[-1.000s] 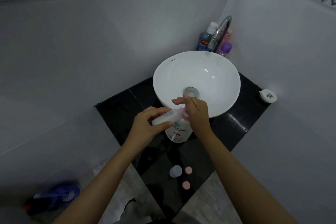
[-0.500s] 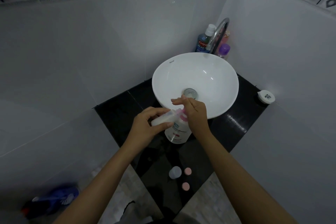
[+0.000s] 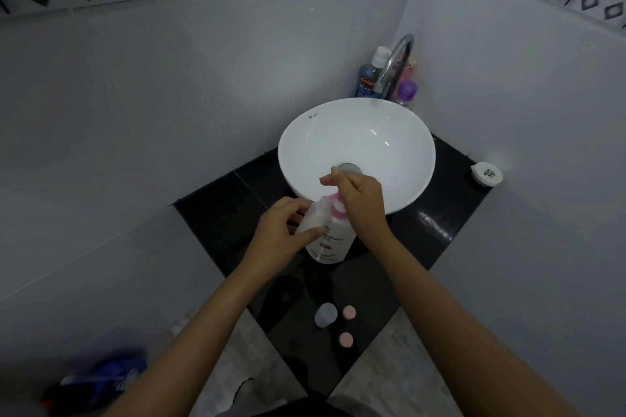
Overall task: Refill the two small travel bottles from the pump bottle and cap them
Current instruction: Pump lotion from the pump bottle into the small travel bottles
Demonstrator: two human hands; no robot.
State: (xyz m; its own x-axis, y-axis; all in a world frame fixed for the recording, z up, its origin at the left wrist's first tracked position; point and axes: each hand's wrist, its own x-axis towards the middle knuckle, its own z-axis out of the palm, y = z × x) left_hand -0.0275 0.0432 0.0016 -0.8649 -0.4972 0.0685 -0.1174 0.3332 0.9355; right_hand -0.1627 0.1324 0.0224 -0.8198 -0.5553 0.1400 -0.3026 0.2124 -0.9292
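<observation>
Clearly mid-fill: left hand (image 3: 281, 234) pinches a bottle (image 3: 313, 222) at the pump (image 3: 335, 205), right hand (image 3: 360, 200) pressing; second bottle (image 3: 326, 314) and caps (image 3: 348, 312) wait.

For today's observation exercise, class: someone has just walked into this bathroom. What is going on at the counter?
A person is refilling a small travel bottle at a black counter in front of a white basin. The left hand tilts it to the spout of the pump bottle, while the right hand rests on the pump. A second small bottle stands uncapped nearer the person, beside two pink caps.
</observation>
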